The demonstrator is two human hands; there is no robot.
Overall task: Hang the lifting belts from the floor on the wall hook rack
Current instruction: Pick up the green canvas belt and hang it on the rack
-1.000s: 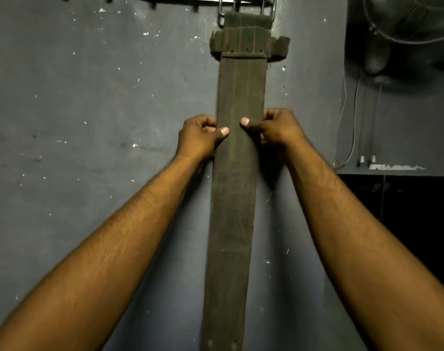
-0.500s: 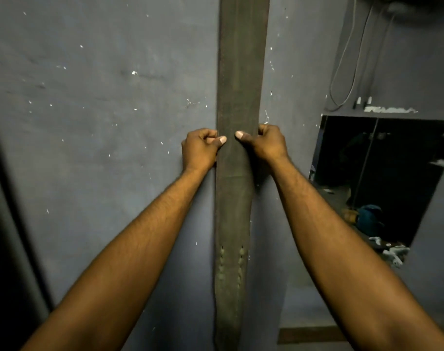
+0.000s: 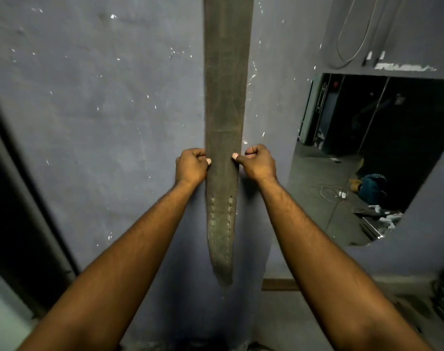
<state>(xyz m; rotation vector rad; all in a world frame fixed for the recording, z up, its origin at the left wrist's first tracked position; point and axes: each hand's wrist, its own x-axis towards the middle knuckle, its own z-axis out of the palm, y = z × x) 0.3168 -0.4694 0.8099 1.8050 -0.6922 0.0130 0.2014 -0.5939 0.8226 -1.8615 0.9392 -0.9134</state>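
A long dark brown lifting belt (image 3: 224, 97) hangs flat against the grey wall, running from the top edge of the view down to its rounded tip with two rows of holes. My left hand (image 3: 191, 165) pinches the belt's left edge, thumb on its face. My right hand (image 3: 257, 162) pinches the right edge at the same height, just above the holes. The hook rack and the belt's buckle end are out of view above.
A mirror (image 3: 373, 153) on the wall to the right reflects a dim room with a blue bag and cables on the floor. White wires (image 3: 352, 41) hang above the mirror. A dark doorframe (image 3: 18, 198) stands at the left. Grey floor (image 3: 304, 323) lies below.
Both hands have slid down the hanging belt from its middle to just above the hole rows. My view tilted down, so the rack and buckle left the frame and the belt's tip appeared.
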